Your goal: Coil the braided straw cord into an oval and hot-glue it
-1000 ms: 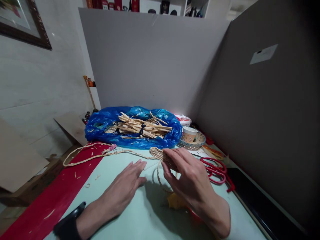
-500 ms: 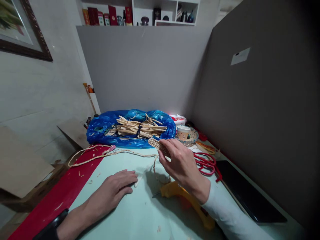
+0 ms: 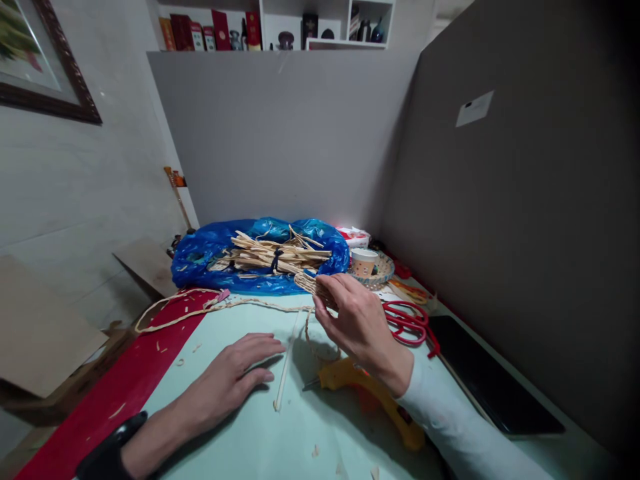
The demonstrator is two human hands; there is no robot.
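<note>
- Pinches the coil of braided straw (image 3: pixel 306 283) in the right hand (image 3: pixel 353 317), thumb and fingers narrowed on the coil, raised above the middle of the desk (image 3: pixel 250 437); probably held by one end to leave the far-left end exposed.
- Holds nothing visible in the left hand (image 3: pixel 240 370), spread loosely and low, just left of a thin pale stick (image 3: pixel 287 363); cannot tell contact with the desk.
- Trails the straw cord (image 3: pixel 250 303) leftward from near the coil to a loop on the red strip (image 3: pixel 165 303), likely laid out long to avoid tangling.
- Lies under and near the right wrist: one yellow glue gun (image 3: pixel 345 373), nozzle leftward, apparently for easy reach.
- Counted at right: one pair of red-handled scissors (image 3: pixel 407 323), one black slab-like device (image 3: pixel 493 373).
- Counted at far side: one blue plastic bag (image 3: pixel 195 260) spread beneath one straw bundle (image 3: pixel 295 253), perhaps to catch scraps; one dark tie (image 3: pixel 275 260) around the bundle; one paper cup (image 3: pixel 364 265) in one shallow basket (image 3: pixel 391 269).
- Counted overall: two hands, one coil, one stick; too many loose straws for counting.
</note>
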